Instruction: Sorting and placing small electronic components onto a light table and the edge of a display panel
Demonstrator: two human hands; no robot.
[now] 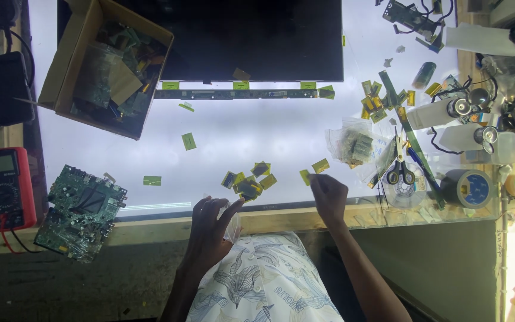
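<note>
right hand (pixel 329 194): pinching small yellow-black flex tab (pixel 305 177) | pile of such tabs (pixel 248 180) at its 9 o'clock, nearer | left hand (pixel 210 223): loosely open, holding clear bag (pixel 232 223)

From my seat, both forearms run off the bottom edge. The left hand (pixel 210 229) covers most of a clear plastic bag (pixel 232 223), so I cannot tell what it contains. The right hand (pixel 329 195) pinches a small yellow piece (pixel 306 177); its fingers (pixel 315 180) hide part of it, and it is too small to identify. The pile of yellow pieces (pixel 248 182) blurs against the glare. The cardboard box (pixel 73 65) is cut off at the top, its contents indistinct.
</note>
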